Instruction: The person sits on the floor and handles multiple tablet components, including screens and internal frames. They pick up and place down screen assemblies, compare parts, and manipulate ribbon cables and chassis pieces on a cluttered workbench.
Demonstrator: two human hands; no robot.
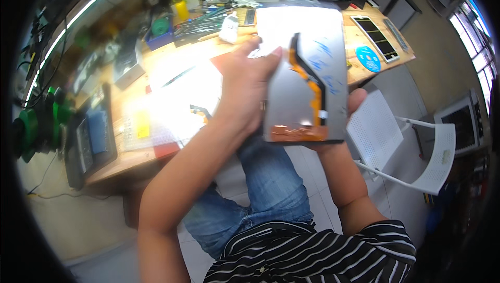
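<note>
Up in front of me is a silver tablet screen panel (304, 95), its back turned toward me. A black and orange ribbon cable (311, 82) runs down that back to a strip of copper tape (299, 133) along the near edge. Blue handwriting marks its right part, and its upper part is washed out by glare. My left hand (245, 82) grips the panel's left side, with the thumb on the back. At the right edge, fingers of my right hand (356, 101) show; the rest of that hand is hidden behind the panel.
A wooden workbench (203, 48) carries tools, a yellow bottle (180, 7), a white bottle (229, 27) and a blue bin (159, 35). At its right lie another panel (376, 38) and a blue disc (368, 59). A white folding chair (375, 126) stands on the right.
</note>
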